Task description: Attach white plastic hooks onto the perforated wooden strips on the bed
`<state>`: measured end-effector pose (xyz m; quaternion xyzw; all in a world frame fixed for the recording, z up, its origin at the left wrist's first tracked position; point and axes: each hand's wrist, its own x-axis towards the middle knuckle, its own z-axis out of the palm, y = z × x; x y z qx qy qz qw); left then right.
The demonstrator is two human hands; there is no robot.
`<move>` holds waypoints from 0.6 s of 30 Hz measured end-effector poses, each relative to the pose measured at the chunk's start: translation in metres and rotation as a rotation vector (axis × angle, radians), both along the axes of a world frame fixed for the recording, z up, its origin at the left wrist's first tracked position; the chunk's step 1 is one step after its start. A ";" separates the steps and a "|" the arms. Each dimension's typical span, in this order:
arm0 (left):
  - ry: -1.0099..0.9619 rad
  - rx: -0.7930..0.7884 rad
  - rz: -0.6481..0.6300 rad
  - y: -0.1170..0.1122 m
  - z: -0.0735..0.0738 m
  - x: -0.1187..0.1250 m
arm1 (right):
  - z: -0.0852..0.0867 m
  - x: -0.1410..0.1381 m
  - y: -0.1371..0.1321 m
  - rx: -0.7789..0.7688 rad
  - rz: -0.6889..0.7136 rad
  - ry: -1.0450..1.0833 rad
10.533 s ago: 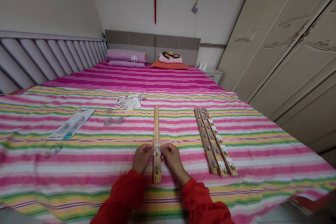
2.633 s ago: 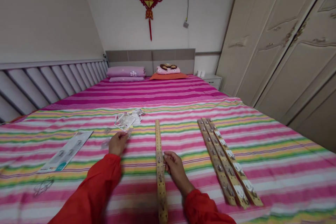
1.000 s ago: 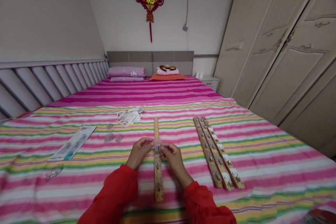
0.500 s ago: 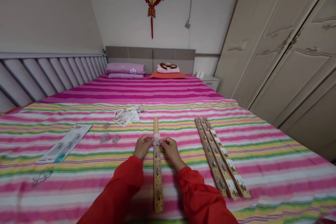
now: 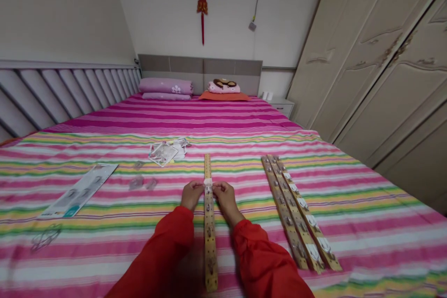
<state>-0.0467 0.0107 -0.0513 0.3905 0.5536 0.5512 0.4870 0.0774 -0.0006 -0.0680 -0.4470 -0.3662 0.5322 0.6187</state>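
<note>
A long wooden strip (image 5: 211,260) with rows of small holes lies lengthwise on the bed in front of me, with several metal hooks along its nearer part. Across its upper half sits a small clear adhesive hook (image 5: 208,188), a whitish piece showing just above it. My left hand (image 5: 191,195) pinches the hook's left edge between closed fingertips. From the other side, my right hand (image 5: 226,199) pinches its right edge. Both hands rest close to the strip, and the fingertips partly cover the hook's sides.
To the right lie three wooden strips (image 5: 296,214) with hooks on them. Leftward are a hook package (image 5: 78,192), small clear pieces (image 5: 137,182), a pile of paper cards (image 5: 167,151) and a thin wire-like bundle (image 5: 46,236). Wardrobes (image 5: 363,70) stand at the right.
The view has shifted slightly. Both hands stay at the same part of the strip, and the clear hook between them now looks flatter against the wood.
</note>
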 end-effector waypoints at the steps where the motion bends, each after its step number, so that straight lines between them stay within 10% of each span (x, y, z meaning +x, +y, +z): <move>1: 0.001 -0.004 0.001 0.000 0.000 0.000 | -0.001 0.000 0.000 0.001 -0.002 -0.003; 18: -0.078 -0.037 0.011 0.000 -0.001 0.005 | -0.010 -0.002 0.002 0.001 -0.002 -0.068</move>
